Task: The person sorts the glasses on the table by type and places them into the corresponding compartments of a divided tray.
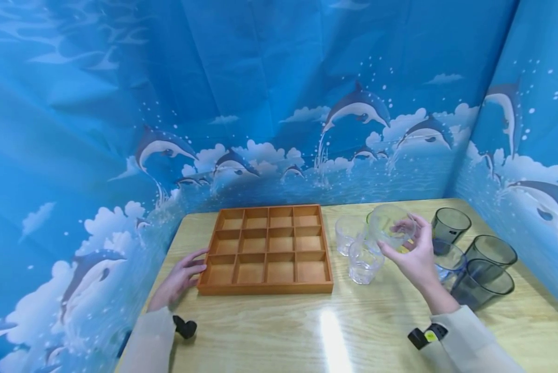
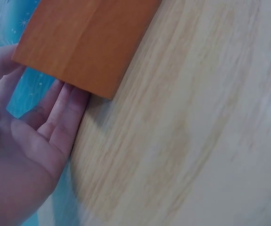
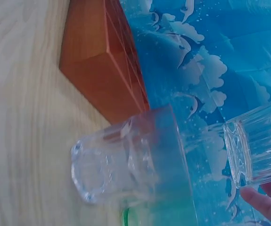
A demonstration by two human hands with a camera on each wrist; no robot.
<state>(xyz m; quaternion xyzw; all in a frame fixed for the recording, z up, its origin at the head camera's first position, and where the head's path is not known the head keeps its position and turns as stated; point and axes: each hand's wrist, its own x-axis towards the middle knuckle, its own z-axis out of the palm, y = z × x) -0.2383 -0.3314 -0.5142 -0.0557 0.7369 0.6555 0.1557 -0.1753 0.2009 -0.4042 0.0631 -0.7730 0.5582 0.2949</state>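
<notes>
My right hand [image 1: 417, 259] holds a clear drinking glass [image 1: 388, 226] up off the table, between thumb and fingers. In the right wrist view this ribbed glass [image 3: 258, 143] is at the right edge, fingertips at its base. Two clear glasses stand just left of it, a front one [image 1: 364, 264] and a back one [image 1: 346, 235]. My left hand [image 1: 180, 280] touches the left side of a wooden compartment tray [image 1: 265, 289]; in the left wrist view the fingers [image 2: 62, 110] lie extended against the tray's end. The tray's visible compartments hold nothing.
Right of my right hand stand several dark grey glasses [image 1: 452, 223] and a blue-rimmed glass [image 1: 446, 259], partly hidden by the wrist. A green-rimmed glass [image 3: 126, 216] sits behind the clear ones. A dolphin-print blue curtain [image 1: 269, 103] surrounds the wooden table [image 1: 260, 331].
</notes>
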